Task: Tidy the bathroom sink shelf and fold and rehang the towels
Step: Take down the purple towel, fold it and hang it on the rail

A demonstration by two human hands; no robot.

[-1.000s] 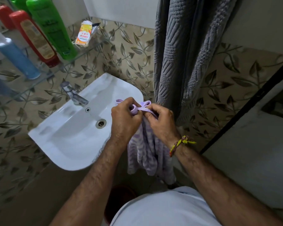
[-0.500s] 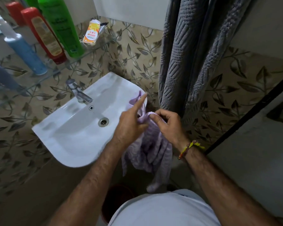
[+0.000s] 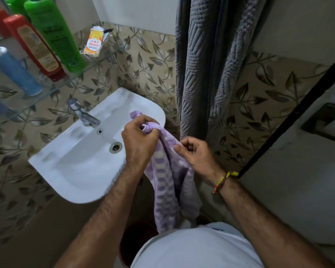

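Observation:
A small purple checked towel [image 3: 167, 182] hangs down in front of me beside the sink's right rim. My left hand [image 3: 138, 140] is closed around its bunched top edge. My right hand [image 3: 194, 154] pinches the towel's right edge between thumb and fingers, a little lower. A large grey textured towel [image 3: 207, 60] hangs on the wall right behind my hands. On the glass shelf [image 3: 46, 89] at upper left stand a green bottle [image 3: 54, 33], a red bottle [image 3: 36, 47] and a blue bottle [image 3: 14, 70], with an orange and white sachet [image 3: 93, 43] at its right end.
The white sink [image 3: 72, 161] with a chrome tap [image 3: 83, 115] and drain [image 3: 115, 147] lies left of my hands. A dark door frame [image 3: 290, 120] runs diagonally on the right. A dark red bucket [image 3: 135, 242] sits on the floor below the towel.
My left hand went from a pointing finger to a closed grip on the towel's top. My right hand slid down and right along the edge, and the towel now hangs longer.

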